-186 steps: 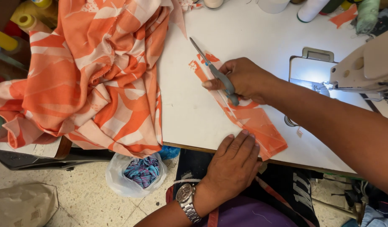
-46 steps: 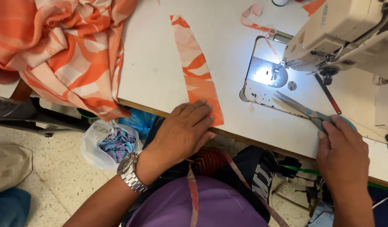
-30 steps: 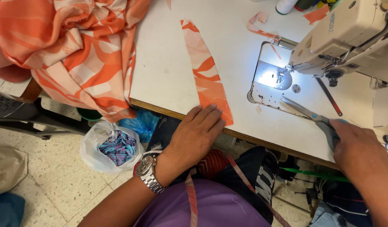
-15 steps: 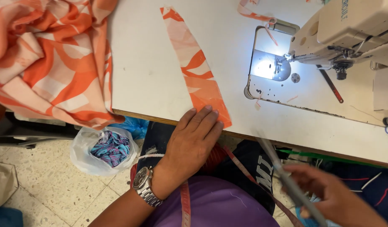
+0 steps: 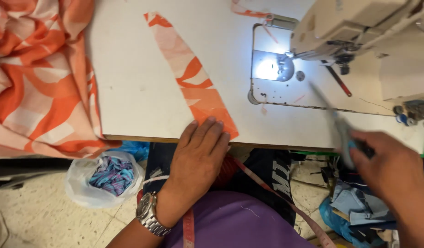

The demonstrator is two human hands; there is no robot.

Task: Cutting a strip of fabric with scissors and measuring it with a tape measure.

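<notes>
Fingers of the left hand (image 5: 200, 156) lie flat and together on the near end of a long orange-and-white fabric strip (image 5: 193, 78), which runs across the white tabletop (image 5: 138, 92) from its front edge toward the lit sewing machine (image 5: 354, 27). The right hand (image 5: 388, 167), blurred, is closed around the handles of a pair of scissors (image 5: 336, 124) held just off the tabletop's front edge. The strip looks light, thin and limp, likely to slide or pucker, so a flat palm or an edge pinch seems the surest hold.
</notes>
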